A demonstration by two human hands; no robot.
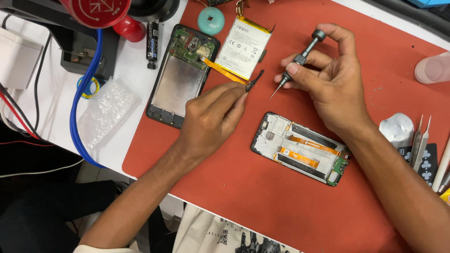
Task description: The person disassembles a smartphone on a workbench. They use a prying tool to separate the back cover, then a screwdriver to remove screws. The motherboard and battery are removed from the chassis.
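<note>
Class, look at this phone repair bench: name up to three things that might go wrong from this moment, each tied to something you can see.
1. The left hand pinches a tiny dark part by its fingertips; it might slip and get lost on the red mat.
2. The screwdriver in the right hand points near that part and could scratch it.
3. The bare battery and orange ribbon cable lie close by; a slip may pierce or tear them.

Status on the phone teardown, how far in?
Done: two opened phones on the red mat, battery out. In hand: left hand pinches a small black part; right hand holds a precision screwdriver. Left: boards and flex cables remain inside both.
</note>
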